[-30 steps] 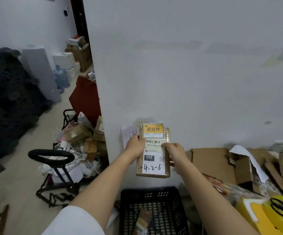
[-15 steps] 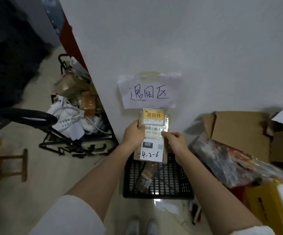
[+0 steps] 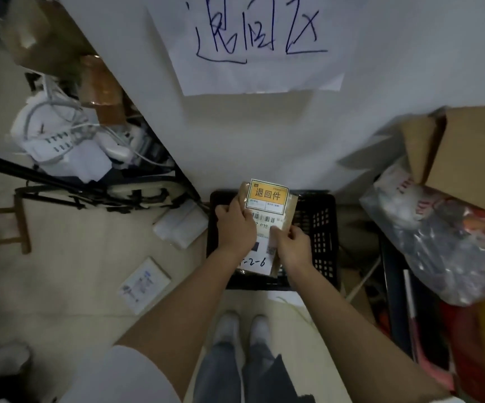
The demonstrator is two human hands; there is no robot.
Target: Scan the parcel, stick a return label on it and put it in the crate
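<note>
A flat brown parcel (image 3: 291, 205) with a white shipping label and a yellow return label (image 3: 267, 196) at its top is held low over the black plastic crate (image 3: 322, 228), which stands on the floor against the white wall. My left hand (image 3: 235, 228) grips the parcel's left edge. My right hand (image 3: 292, 247) pinches its lower right side. Both hands cover the middle of the shipping label. Whether the parcel touches the crate floor cannot be told.
A handwritten paper sign (image 3: 252, 45) is taped to the wall above the crate. A folded trolley with cables and power strips (image 3: 69, 141) lies left. Cardboard (image 3: 468, 152) and a plastic bag (image 3: 439, 242) crowd the right. A small white box (image 3: 143, 285) lies on the floor.
Both hands have lowered the parcel from in front of the wall down into the crate opening. The view has tilted steeply down, bringing my feet into view.
</note>
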